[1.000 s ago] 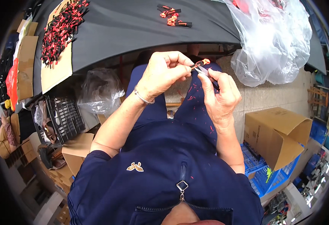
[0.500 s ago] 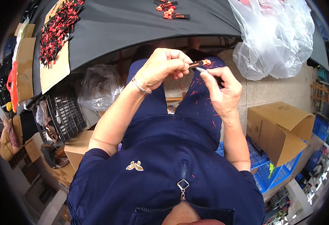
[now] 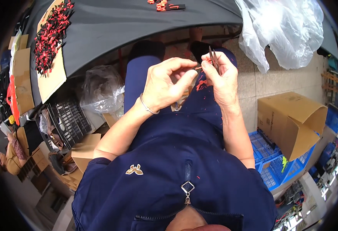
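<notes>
At my far left, on the edge of the dark table point(image 3: 138, 27), a sheet of cardboard point(image 3: 51, 79) carries a heap of small red and black pieces point(image 3: 49, 36). Below it stands a black plastic crate point(image 3: 67, 119), and beside that lies a crumpled clear bag point(image 3: 101, 88).

Over my lap, my left hand point(image 3: 165, 86) is closed in a pinch: the thumb and the first fingers grasp a small red and black piece point(image 3: 198, 68) between my two hands. It is mostly hidden by my fingertips, so I cannot tell its exact shape.

Touching it from the other side, my right hand point(image 3: 223, 82) is clenched around small thread snips point(image 3: 213, 58), with the thin blades pointing up and away from me. I cannot tell if the blades are apart or together.

To do this step well, I think I must keep the piece steady, bring only the blade tips to the loose thread, and keep my left fingertips clear of them. Red scraps point(image 3: 201, 84) already lie on my trousers.

Further right are a big clear plastic bag point(image 3: 284, 30), an open cardboard box point(image 3: 288, 123) and blue crates point(image 3: 271, 161).
</notes>
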`<state>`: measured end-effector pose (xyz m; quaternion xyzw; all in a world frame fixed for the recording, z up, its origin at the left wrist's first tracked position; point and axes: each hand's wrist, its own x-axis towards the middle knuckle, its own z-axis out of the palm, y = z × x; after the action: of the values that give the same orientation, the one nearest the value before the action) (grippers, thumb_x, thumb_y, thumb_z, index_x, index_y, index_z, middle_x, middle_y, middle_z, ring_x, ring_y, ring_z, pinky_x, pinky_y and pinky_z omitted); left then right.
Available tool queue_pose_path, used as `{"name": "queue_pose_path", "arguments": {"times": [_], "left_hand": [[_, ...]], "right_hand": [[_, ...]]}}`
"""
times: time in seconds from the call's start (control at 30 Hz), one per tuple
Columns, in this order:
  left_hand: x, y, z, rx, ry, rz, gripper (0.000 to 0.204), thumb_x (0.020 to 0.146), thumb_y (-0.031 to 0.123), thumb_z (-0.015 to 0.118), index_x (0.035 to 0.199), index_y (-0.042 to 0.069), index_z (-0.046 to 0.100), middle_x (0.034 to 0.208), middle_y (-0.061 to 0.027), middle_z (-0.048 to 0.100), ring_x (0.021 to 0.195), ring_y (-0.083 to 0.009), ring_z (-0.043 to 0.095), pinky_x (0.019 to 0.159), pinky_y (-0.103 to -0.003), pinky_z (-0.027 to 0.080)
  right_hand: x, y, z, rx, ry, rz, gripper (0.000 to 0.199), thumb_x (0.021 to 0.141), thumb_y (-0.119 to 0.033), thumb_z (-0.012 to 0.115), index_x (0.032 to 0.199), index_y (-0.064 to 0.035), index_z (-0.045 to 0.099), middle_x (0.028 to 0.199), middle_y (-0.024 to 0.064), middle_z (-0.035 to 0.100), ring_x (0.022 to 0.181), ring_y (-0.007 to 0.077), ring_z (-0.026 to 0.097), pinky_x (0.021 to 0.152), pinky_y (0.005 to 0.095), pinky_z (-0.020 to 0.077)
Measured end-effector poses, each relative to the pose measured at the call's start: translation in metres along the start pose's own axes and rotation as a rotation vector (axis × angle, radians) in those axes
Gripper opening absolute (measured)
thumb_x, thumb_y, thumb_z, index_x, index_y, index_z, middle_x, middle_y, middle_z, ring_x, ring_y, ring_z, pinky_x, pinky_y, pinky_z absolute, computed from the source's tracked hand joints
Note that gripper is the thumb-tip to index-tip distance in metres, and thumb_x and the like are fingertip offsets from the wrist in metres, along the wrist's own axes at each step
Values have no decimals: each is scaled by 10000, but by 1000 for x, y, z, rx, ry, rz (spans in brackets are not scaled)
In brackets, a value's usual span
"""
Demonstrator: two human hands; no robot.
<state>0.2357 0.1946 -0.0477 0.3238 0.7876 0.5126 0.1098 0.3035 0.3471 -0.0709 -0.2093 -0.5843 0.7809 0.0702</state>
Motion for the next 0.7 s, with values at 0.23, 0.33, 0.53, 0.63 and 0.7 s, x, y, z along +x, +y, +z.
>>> {"name": "queue_pose_path", "arguments": {"times": [0.23,0.33,0.53,0.63,0.7], "left_hand": [[-5,-14,-3,-819,-169,-715,135,850,140,641,912,20,630,775,-38,647,656,-70,575,622,-198,472],[-7,-16,-1,-970,-122,-752,133,845,125,644,917,14,628,775,-42,646,644,-72,571,619,-198,471],[-7,-15,4,-978,-100,-742,129,841,118,645,915,14,628,774,-45,645,636,-72,567,617,-199,471],[-7,-16,7,-910,-101,-729,125,838,115,645,913,16,629,777,-47,646,632,-72,567,618,-199,472],[-7,-15,5,-900,-84,-741,124,839,111,642,916,15,628,779,-49,648,630,-72,568,616,-200,472]], "right_hand": [[-1,1,0,-110,-73,-113,163,854,-42,639,1001,-6,582,927,36,617,852,74,575,760,216,469],[-1,3,2,134,170,-48,176,834,-60,678,971,12,595,848,36,624,742,68,573,688,199,470],[-14,2,4,21,74,101,130,828,-103,695,863,2,627,680,-15,594,576,21,503,525,166,392],[-13,7,1,-84,101,59,113,869,-121,646,849,-12,621,653,-35,569,553,10,482,501,168,378],[-8,9,-3,-189,238,-17,115,883,-124,627,844,-17,612,650,-44,558,552,8,477,500,168,381]]}}
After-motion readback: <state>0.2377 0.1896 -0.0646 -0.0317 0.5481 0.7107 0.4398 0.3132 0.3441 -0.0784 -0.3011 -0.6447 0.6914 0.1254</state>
